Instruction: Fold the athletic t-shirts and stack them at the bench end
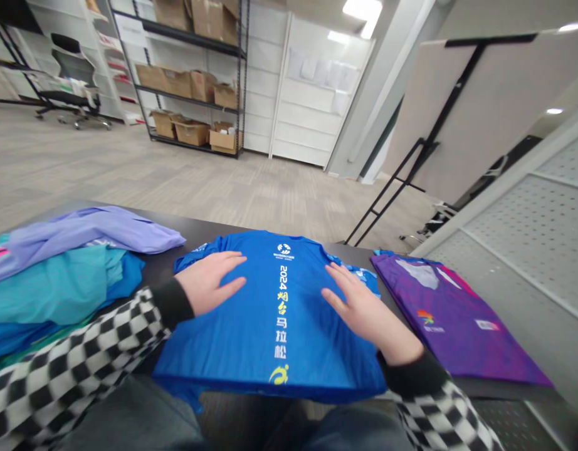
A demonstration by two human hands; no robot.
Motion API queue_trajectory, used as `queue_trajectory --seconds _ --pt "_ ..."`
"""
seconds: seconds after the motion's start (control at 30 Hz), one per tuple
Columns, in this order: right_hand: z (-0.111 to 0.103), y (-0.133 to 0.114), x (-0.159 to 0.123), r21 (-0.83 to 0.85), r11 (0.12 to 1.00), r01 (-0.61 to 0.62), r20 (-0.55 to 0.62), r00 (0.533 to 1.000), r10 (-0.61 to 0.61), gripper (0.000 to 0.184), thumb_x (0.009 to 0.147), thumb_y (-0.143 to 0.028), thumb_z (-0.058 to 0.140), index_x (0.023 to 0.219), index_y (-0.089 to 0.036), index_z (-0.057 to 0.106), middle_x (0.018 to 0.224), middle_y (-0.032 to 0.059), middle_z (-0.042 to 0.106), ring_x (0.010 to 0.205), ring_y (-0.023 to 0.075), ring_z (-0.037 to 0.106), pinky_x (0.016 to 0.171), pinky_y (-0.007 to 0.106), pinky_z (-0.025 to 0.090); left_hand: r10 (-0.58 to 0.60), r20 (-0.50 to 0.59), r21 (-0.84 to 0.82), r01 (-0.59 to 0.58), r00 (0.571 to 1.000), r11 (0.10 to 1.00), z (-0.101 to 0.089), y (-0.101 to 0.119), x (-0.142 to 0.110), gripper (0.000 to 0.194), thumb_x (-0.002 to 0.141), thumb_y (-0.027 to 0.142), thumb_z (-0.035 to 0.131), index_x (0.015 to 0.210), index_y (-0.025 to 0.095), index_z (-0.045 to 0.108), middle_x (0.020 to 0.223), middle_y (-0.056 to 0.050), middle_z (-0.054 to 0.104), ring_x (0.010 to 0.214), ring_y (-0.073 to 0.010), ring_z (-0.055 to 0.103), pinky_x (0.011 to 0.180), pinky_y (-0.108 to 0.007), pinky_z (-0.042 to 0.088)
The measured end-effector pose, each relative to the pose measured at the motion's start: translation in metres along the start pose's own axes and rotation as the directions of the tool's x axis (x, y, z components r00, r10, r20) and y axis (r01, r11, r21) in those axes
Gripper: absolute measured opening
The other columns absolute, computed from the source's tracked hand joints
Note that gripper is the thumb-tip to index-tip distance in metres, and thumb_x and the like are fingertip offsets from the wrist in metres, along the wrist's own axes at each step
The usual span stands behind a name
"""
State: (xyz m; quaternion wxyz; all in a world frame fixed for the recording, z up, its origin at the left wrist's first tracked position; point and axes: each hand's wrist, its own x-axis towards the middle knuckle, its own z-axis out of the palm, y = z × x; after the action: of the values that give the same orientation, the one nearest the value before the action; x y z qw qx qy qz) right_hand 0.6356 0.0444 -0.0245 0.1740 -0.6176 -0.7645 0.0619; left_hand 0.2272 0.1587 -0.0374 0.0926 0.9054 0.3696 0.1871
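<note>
Blue shirt: I have the blue shirt (258, 326) at the lower centre of the frame, spread on the dark worktop (161, 269), collar towards the far side, white and yellow print down its middle; its near end reaches the worktop's near edge, with a loose flap hanging at its lower left.
Left hand: my left hand (211, 283) is over the shirt's left side, grip apart, thumb away from the fingers, holding nothing.
Right hand: my right hand (357, 304) is over the right side, grip likewise apart and bare; I can't tell whether either palm touches cloth.
Fabric feel: I'd judge it light, limp and rather slippery, not fragile, quick to wrinkle.
Hold points: I'd pinch the shoulders or the hem corners, keeping layers together.
Neighbours: a garment heap (66, 279) at left, a purple shirt (451, 341) at right.
</note>
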Motion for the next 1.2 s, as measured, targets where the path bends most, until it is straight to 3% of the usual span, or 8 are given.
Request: queue_trajectory --seconds 0.1,0.17,0.37,0.53,0.7,0.83,1.03,1.2 --pt "0.014 0.025 0.058 0.034 0.999 0.014 0.067 0.998 -0.016 0.057 0.115 -0.047 0.048 0.164 -0.021 0.061 0.166 0.0166 0.061 0.158 0.0325 0.055 0.135 0.059 0.041 -0.098 0.071 0.035 0.095 0.993 0.995 0.020 -0.022 0.048 0.076 0.110 0.061 0.041 0.163 0.009 0.059 0.173 -0.022 0.052 0.163 -0.0335 0.049 0.138 -0.050 0.035" --pt "0.029 0.047 0.079 -0.009 0.998 -0.055 0.104 0.993 0.056 0.056 0.115 -0.043 0.046 0.162 -0.019 0.063 0.168 0.0175 0.060 0.161 0.0323 0.052 0.137 0.061 0.035 -0.204 0.114 0.108 0.192 0.972 0.975 0.034 -0.037 0.058 0.080 0.108 0.062 0.042 0.167 0.009 0.055 0.179 -0.023 0.043 0.167 -0.0387 0.041 0.139 -0.056 0.030" --pt "0.047 0.101 0.080 -0.088 0.961 -0.262 0.088 0.959 0.269 0.080 0.112 -0.069 0.046 0.175 -0.020 0.045 0.184 0.0174 0.034 0.172 0.0390 0.028 0.138 0.073 0.016 -0.338 0.177 0.194 0.304 0.924 0.933 0.041 -0.072 0.041 0.095 0.103 0.078 0.040 0.176 0.017 0.043 0.185 -0.019 0.029 0.171 -0.0444 0.031 0.138 -0.063 0.025" --pt "0.036 0.101 0.084 -0.143 0.950 -0.277 0.142 0.944 0.297 0.090 0.109 -0.078 0.043 0.180 -0.022 0.036 0.186 0.0169 0.027 0.174 0.0440 0.018 0.137 0.077 0.012 -0.398 0.168 0.268 0.347 0.902 0.899 0.031 -0.078 0.045 0.094 0.102 0.077 0.037 0.175 0.018 0.047 0.185 -0.018 0.031 0.169 -0.0464 0.036 0.135 -0.069 0.025" --pt "0.024 0.077 0.103 -0.155 0.976 -0.155 0.076 0.983 0.168 0.089 0.110 -0.077 0.044 0.177 -0.019 0.042 0.187 0.0171 0.026 0.175 0.0447 0.015 0.137 0.076 0.011 -0.360 0.105 0.373 0.299 0.927 0.878 0.031 -0.057 0.055 0.095 0.102 0.077 0.043 0.170 0.012 0.053 0.180 -0.023 0.039 0.168 -0.0526 0.033 0.136 -0.074 0.014" --pt "0.035 0.058 0.111 -0.087 0.996 0.001 0.100 0.995 0.008 0.082 0.113 -0.074 0.039 0.178 -0.023 0.041 0.186 0.0131 0.029 0.175 0.0397 0.019 0.140 0.070 0.013 -0.134 0.192 0.251 0.083 0.972 0.964 0.043 -0.022 0.105 0.084 0.108 0.070 0.039 0.174 0.018 0.046 0.184 -0.017 0.034 0.172 -0.0429 0.029 0.138 -0.066 0.019" --pt "0.055 0.053 0.108 -0.058 0.998 -0.020 0.194 0.981 0.031 0.093 0.109 -0.080 0.043 0.180 -0.020 0.035 0.186 0.0162 0.026 0.174 0.0410 0.023 0.140 0.068 0.017 -0.035 0.341 0.093 0.003 0.939 0.996 0.083 0.025 0.194 0.086 0.111 0.067 0.037 0.180 0.016 0.032 0.187 -0.019 0.023 0.173 -0.0419 0.026 0.138 -0.067 0.021" --pt "0.044 0.058 0.102 -0.045 0.998 -0.036 0.173 0.984 0.043 0.093 0.110 -0.081 0.040 0.180 -0.020 0.036 0.186 0.0167 0.025 0.174 0.0421 0.021 0.139 0.071 0.015 0.036 0.314 0.085 -0.066 0.949 0.994 0.104 0.026 0.196 0.087 0.108 0.072 0.043 0.179 0.022 0.036 0.188 -0.015 0.025 0.174 -0.0426 0.023 0.139 -0.069 0.014"
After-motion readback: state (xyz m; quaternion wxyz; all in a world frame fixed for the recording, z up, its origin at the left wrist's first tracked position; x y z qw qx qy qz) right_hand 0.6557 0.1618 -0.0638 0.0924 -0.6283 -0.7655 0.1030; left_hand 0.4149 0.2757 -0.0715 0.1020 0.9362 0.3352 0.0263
